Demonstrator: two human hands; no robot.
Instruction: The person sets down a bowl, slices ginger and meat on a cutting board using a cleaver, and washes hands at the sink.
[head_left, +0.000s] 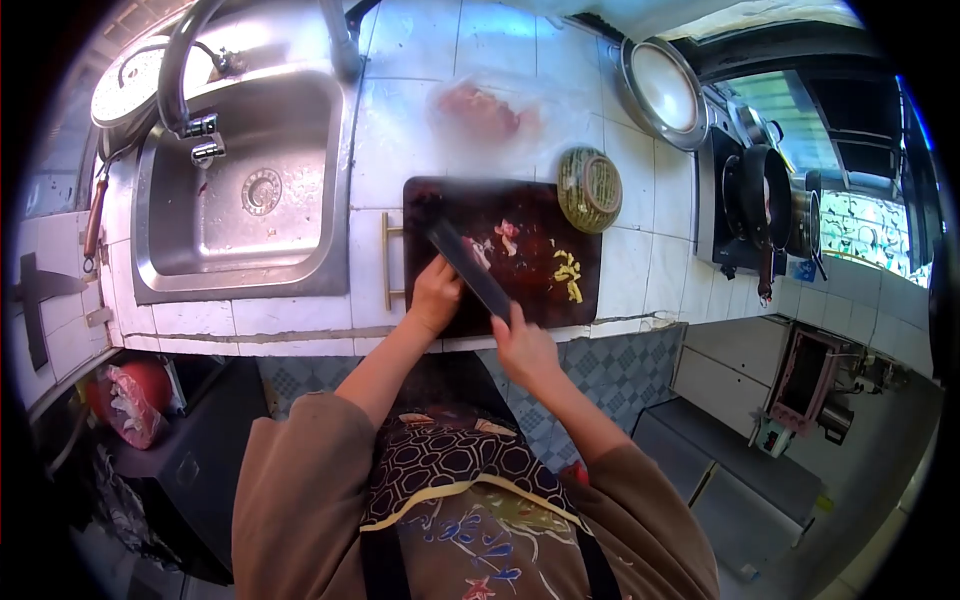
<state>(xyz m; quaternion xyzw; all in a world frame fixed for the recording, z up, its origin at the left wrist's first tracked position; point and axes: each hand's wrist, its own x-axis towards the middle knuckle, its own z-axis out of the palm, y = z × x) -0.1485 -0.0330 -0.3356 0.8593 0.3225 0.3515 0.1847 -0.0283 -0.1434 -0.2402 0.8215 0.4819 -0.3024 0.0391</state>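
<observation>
My right hand is closed around the handle of a kitchen knife, its long dark blade slanting up to the left across the cutting board. Close against the blade's left side, my left hand rests on the board with fingers bent; whatever is under its fingertips is hidden. Just right of the blade lies some pale pink meat, with a few small meat pieces beyond it. Yellow chopped pieces are grouped on the board's right side.
A green patterned bowl stands upside down at the board's upper right corner. Behind the board lies a clear plastic bag with something pink inside. The steel sink is on the left; a dark pan sits on the stove at right.
</observation>
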